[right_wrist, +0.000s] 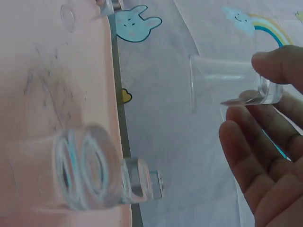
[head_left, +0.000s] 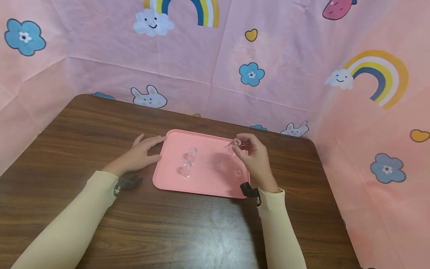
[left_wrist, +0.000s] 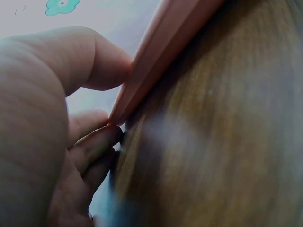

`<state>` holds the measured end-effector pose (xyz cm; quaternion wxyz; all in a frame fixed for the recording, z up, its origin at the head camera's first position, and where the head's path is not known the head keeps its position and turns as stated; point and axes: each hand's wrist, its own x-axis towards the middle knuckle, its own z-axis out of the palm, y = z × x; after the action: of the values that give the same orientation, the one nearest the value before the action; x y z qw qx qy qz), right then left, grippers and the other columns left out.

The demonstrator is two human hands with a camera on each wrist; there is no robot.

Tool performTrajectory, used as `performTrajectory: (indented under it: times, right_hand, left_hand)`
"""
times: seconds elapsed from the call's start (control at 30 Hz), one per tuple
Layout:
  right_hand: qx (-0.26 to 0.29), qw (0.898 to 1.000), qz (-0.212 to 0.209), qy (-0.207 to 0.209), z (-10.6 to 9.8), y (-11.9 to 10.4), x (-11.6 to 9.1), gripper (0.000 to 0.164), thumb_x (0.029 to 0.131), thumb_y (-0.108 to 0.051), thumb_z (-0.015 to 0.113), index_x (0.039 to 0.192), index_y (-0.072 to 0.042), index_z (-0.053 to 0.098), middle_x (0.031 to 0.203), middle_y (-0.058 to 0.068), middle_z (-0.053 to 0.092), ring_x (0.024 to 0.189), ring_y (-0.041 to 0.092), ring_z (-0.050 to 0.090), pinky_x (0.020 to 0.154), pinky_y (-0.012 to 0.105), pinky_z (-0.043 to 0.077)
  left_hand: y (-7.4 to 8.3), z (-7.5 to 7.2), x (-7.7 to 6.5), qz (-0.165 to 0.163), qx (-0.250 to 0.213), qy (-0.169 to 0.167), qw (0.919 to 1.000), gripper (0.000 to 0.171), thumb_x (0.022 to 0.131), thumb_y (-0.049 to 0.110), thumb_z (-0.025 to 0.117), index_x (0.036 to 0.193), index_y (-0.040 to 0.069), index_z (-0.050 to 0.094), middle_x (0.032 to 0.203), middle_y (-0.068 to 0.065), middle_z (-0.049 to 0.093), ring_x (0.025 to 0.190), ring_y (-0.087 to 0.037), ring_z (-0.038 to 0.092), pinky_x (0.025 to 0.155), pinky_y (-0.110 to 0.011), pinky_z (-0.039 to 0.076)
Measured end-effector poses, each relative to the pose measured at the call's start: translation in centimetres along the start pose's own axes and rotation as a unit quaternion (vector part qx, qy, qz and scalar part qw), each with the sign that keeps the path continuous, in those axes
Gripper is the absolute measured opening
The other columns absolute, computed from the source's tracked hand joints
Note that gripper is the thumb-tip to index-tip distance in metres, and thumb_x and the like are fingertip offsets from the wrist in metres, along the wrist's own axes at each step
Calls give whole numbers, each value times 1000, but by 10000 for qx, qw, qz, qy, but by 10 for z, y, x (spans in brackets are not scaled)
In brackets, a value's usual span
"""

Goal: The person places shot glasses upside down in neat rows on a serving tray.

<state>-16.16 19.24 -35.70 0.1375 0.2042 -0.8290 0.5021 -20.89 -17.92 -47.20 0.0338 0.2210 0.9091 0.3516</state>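
Observation:
My right hand [head_left: 256,157] holds a small clear shot glass [right_wrist: 222,82] by its thick base, over the far right corner of a pink tray [head_left: 208,185]. The base is up and the mouth points down toward the left. Below that hand, along the tray's right side, stand more clear glasses [right_wrist: 102,170], base up and partly overlapping in the right wrist view. Two other clear glasses [head_left: 186,170] stand on the left part of the tray. My left hand [head_left: 137,155] touches the tray's left edge with thumb and fingertips, its fingers extended.
The tray lies on a dark wood-grain table [head_left: 161,231]. Pink cloth [head_left: 188,74] with rainbows, flowers and rabbits hangs behind the table and along its sides. A black wrist mount [head_left: 250,190] is near the tray's front right corner.

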Motion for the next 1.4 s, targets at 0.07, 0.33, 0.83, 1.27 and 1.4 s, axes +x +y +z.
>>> performTrajectory:
  times: [0.07,0.33,0.83,1.27,1.4]
  right_hand:
    - [132,9999,-16,23,0,1,1,32,83,0,71,112,2,59,101,15,63,90,27,62,80,47,54]
    - [346,9987,-376,-25,14,-9,8,24,81,1,71,104,5,64,98,18,62,88,28,62,80,56,52]
    - [201,9993,-254,-197,16,-1,3,24,83,3,69,105,6,61,99,19,59,92,29,61,82,44,56]
    - [-339,9974,-195,-610,65,16,28,18,87,-13,68,103,-10,62,100,0,59,96,13,61,84,33,56]
    - [-527,9947,-87,-884,79,14,46,17,88,-9,65,104,-7,60,100,2,57,97,15,61,87,32,55]
  left_hand:
    - [-1,-1,-1,1,-1,-16,10000,64,89,30,64,146,16,37,150,-10,36,140,-32,28,116,-51,-9]
    - [1,-1,0,-131,2,-62,9999,64,89,28,65,146,16,37,151,-10,36,140,-31,27,116,-50,-10]
    - [4,-2,0,-78,9,-19,10000,65,88,30,65,146,15,38,150,-9,37,139,-31,29,116,-52,-8]
    - [-7,1,0,119,-2,-66,9999,65,90,35,63,147,17,36,151,-7,36,140,-29,29,116,-51,-8]
    - [-6,0,0,136,-27,-38,9999,65,89,32,64,146,16,37,150,-7,37,139,-30,30,116,-51,-8]
